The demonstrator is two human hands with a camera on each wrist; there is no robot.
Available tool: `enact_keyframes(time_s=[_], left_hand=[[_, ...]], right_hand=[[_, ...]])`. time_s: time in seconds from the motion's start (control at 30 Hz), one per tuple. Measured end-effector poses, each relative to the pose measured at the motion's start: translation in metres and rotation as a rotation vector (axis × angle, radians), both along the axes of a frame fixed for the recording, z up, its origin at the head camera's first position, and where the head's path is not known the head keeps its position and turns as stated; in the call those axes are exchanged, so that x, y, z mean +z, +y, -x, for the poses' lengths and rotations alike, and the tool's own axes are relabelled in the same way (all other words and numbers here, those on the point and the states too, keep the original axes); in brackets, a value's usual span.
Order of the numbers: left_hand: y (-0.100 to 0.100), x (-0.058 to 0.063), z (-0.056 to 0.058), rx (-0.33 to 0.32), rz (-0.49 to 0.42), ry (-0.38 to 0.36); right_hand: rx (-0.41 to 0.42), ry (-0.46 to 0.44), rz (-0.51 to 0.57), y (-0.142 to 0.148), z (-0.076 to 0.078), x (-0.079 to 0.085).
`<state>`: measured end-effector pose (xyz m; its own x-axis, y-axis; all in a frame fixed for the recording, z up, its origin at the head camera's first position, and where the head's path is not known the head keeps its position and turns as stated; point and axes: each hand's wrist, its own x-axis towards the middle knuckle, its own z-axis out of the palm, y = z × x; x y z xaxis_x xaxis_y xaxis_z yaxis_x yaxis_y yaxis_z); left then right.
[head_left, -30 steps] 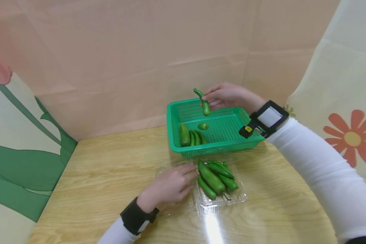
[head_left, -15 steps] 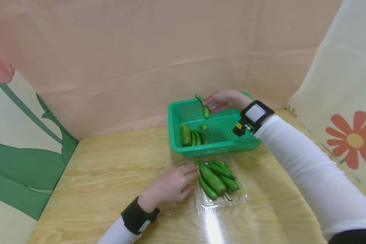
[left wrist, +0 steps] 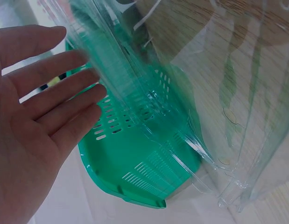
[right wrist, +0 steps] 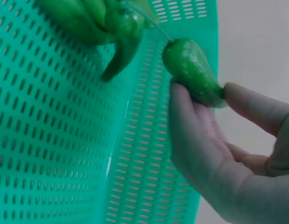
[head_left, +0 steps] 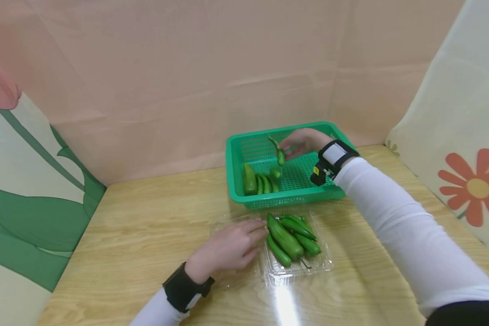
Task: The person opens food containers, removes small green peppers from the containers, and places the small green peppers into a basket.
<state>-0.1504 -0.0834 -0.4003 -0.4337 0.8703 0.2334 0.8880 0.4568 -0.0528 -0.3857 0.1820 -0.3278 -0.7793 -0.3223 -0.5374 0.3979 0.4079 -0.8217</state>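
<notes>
In the head view my right hand (head_left: 303,141) pinches a small green pepper (head_left: 280,157) above the inside of a green plastic basket (head_left: 297,195). The right wrist view has this pepper (right wrist: 193,70) between thumb and fingertips, its thin stem pointing away. Several green peppers (head_left: 250,179) lie at the basket's left end. My left hand (head_left: 230,244) is over the lid side of a clear plastic clamshell box (head_left: 283,273), whose other half holds several green peppers (head_left: 286,240). The left wrist view shows the left fingers (left wrist: 65,91) extended beside clear plastic (left wrist: 228,70).
Under the box and basket is a wooden table (head_left: 155,213). A pinkish cloth backdrop (head_left: 159,90) hangs behind. Printed panels stand on both sides, with a tulip (head_left: 0,90) on the left and an orange flower (head_left: 478,188) on the right.
My right hand has lowered the pepper from above the basket's back rim down into the basket's opening. My left hand and the peppers in the clamshell box stay in place.
</notes>
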Motion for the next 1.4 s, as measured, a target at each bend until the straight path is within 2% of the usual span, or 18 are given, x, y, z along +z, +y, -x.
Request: enact_keyframes(time_s=[0.1, 0.33, 0.53, 0.83, 0.97, 1.1, 1.3, 1.4], left_hand=[[0.0, 0.0, -0.001, -0.003, -0.003, 0.0], [0.0, 0.002, -0.001, 0.007, 0.013, -0.015], [0.002, 0.003, -0.001, 0.009, 0.02, -0.016], [0.002, 0.003, -0.001, -0.004, 0.014, -0.001], [0.002, 0.002, -0.001, -0.012, 0.001, 0.012], [0.003, 0.002, -0.001, -0.006, 0.0, -0.007], [0.003, 0.002, -0.002, -0.001, 0.015, -0.017], [0.004, 0.002, -0.002, 0.001, 0.019, -0.014]], right_hand=[[0.007, -0.008, -0.038, 0.002, 0.002, -0.008], [0.155, 0.032, -0.18, -0.001, 0.005, -0.022], [0.164, -0.003, -0.226, -0.003, 0.008, -0.035], [0.298, -0.017, -0.337, -0.002, 0.01, -0.042], [0.301, -0.058, -0.367, -0.003, 0.01, -0.042], [0.306, -0.082, -0.396, -0.004, 0.009, -0.043], [0.233, -0.089, -0.432, -0.004, 0.003, -0.04], [0.235, -0.088, -0.457, -0.004, 0.002, -0.042]])
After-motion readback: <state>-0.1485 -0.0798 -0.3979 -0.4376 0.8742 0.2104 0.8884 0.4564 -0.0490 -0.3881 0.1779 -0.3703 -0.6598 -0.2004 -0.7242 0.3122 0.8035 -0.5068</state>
